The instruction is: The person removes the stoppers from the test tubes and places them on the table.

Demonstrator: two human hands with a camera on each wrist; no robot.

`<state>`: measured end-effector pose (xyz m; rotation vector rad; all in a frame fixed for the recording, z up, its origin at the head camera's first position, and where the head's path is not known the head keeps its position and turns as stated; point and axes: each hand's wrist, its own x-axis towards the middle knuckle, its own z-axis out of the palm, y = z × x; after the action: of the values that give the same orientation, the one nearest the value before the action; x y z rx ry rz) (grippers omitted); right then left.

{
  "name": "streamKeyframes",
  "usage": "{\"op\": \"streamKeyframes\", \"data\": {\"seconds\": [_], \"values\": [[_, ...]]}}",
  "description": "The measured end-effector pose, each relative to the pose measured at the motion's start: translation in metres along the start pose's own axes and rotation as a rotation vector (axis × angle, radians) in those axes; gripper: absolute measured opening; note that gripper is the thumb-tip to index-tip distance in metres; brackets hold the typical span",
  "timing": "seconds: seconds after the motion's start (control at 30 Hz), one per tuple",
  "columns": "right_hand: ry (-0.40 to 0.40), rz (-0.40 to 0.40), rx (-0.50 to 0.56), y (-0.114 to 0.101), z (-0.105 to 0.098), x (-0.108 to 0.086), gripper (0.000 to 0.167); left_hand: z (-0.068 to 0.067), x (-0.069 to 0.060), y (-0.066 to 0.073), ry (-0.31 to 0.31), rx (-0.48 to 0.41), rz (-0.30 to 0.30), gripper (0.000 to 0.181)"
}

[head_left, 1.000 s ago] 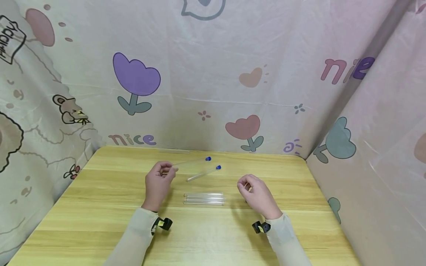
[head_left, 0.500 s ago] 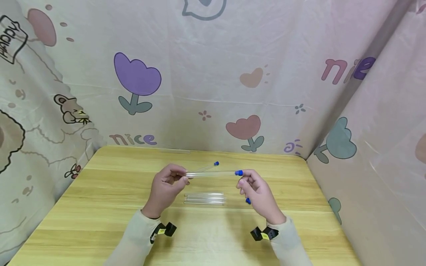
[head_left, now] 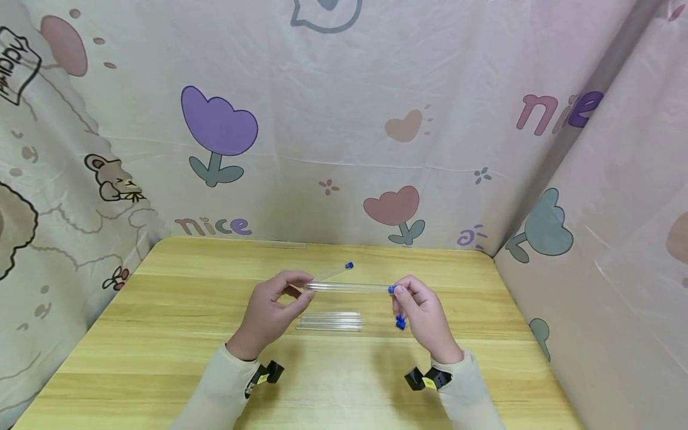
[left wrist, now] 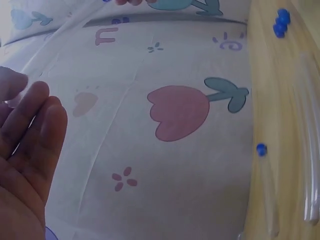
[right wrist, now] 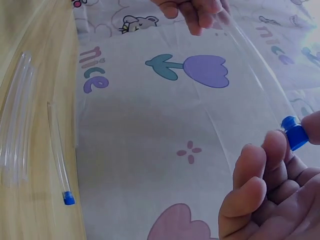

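My left hand (head_left: 271,313) pinches the left end of a clear tube (head_left: 349,288) between thumb and fingers, holding it level above the table. At the tube's other end sits a blue cap (right wrist: 296,136), pinched between thumb and fingers of my right hand (head_left: 424,316). The cap appears seated on the tube end in the right wrist view. Behind the held tube, another clear tube with a blue cap (right wrist: 60,155) lies on the table. Several uncapped clear tubes (head_left: 330,322) lie side by side in front. Loose blue caps (left wrist: 282,22) rest below my right hand.
A further clear tube (head_left: 282,245) lies along the table's back edge. The wooden table (head_left: 333,382) meets a patterned cloth (head_left: 301,131) behind it, with cloth also on both sides. Each wrist wears a small black camera (head_left: 275,371).
My left hand has moved right, bringing the capped tube across to my right hand. The right fingers, at the cap's side half a second ago, now pinch it. The tube is slightly lower.
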<state>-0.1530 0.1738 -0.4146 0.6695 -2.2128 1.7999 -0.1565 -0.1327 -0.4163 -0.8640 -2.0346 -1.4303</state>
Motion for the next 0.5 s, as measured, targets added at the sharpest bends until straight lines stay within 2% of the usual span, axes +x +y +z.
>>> {"op": "streamKeyframes", "data": {"seconds": [0.2, 0.37, 0.5], "values": [[0.011, 0.048, 0.0, -0.0012, 0.0008, -0.001, 0.032, -0.0007, 0.0016, -0.0007, -0.039, 0.192, 0.094, 0.034], [0.038, 0.105, 0.026, -0.0027, 0.0028, -0.0012, 0.046, -0.0021, 0.0026, -0.0011, -0.086, 0.311, 0.127, 0.028], [0.072, 0.155, 0.01, -0.0032, 0.0041, -0.0008, 0.051, -0.0023, 0.003, -0.0004, -0.107, 0.37, 0.158, 0.026]]}}
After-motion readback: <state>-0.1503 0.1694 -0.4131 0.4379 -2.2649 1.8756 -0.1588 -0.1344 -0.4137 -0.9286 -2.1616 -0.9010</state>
